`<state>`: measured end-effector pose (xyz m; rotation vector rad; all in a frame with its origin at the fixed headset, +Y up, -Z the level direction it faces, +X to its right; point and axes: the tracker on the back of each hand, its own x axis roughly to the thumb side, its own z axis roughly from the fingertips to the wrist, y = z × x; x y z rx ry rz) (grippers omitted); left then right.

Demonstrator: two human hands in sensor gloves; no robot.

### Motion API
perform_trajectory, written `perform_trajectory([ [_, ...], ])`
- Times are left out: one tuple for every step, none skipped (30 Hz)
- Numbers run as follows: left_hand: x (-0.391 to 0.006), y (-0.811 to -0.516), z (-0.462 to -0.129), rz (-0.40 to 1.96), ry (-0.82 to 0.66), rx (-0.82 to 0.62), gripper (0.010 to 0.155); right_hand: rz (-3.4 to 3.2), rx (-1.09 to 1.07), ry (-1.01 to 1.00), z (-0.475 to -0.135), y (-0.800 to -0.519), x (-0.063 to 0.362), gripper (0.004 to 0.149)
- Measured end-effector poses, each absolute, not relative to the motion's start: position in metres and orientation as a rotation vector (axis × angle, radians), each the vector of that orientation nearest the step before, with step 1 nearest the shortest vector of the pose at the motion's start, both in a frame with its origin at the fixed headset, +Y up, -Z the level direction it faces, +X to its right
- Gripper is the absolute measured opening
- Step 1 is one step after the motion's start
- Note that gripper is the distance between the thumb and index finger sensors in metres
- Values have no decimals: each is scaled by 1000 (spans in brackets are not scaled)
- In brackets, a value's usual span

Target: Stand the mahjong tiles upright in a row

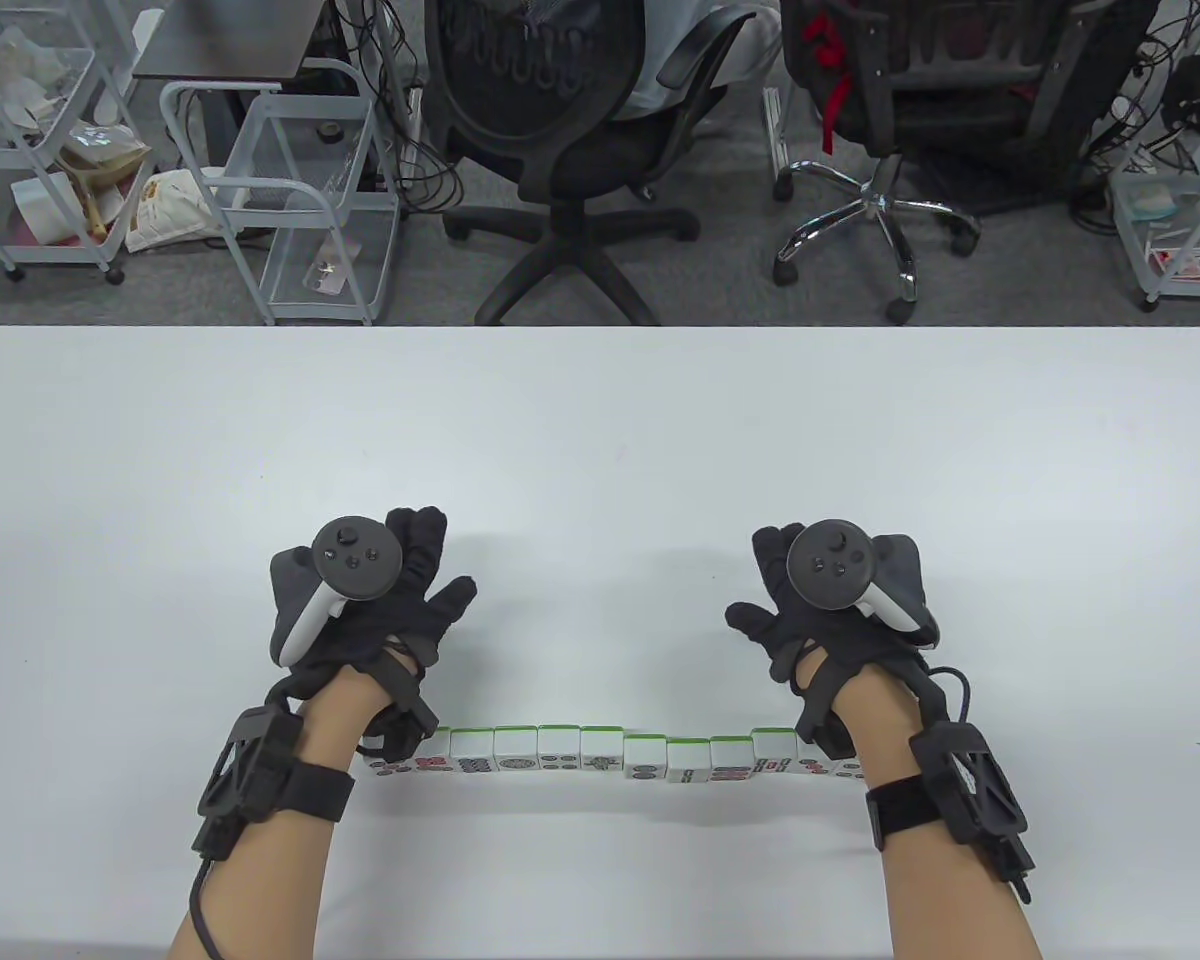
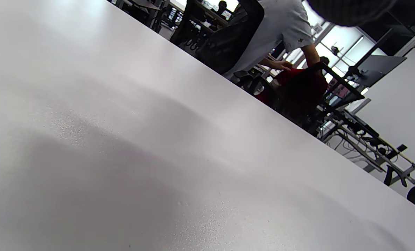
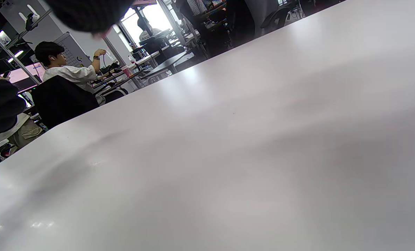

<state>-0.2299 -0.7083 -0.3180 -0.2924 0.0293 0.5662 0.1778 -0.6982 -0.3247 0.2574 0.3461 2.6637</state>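
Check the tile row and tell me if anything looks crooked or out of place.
The row of tiles bends a little: tiles right of the middle sit slightly nearer the person than the rest. None has toppled. Both ends are hidden under the wrists.

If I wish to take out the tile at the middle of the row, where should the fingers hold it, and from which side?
Pinch the middle tile from above, on its front and back faces. In the row of tiles its neighbours press against both short sides, so only the green-edged top, the front and the back are free. The left hand and right hand are apart from the row.
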Motion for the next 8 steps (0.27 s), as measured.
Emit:
perform_trajectory([
  [-230,-708,-318,562,30,-294,81,2666,256,350,-325,-698,179,85],
  [-230,-709,-318,559,31,-296,81,2667,254,350,-324,-699,179,85],
  [-230,-710,-318,558,30,-299,81,2667,252,353,-324,-699,180,85],
  [-229,-711,-319,556,29,-308,82,2665,250,363,-323,-699,180,85],
  [-229,-711,-319,554,29,-311,82,2665,250,366,-323,-699,180,85],
  [-229,-712,-318,546,29,-314,82,2667,249,370,-322,-700,180,85],
  [-228,-712,-318,542,28,-314,82,2670,249,371,-322,-700,180,85],
  [-228,-712,-318,537,27,-314,82,2674,250,374,-322,-700,180,85],
])
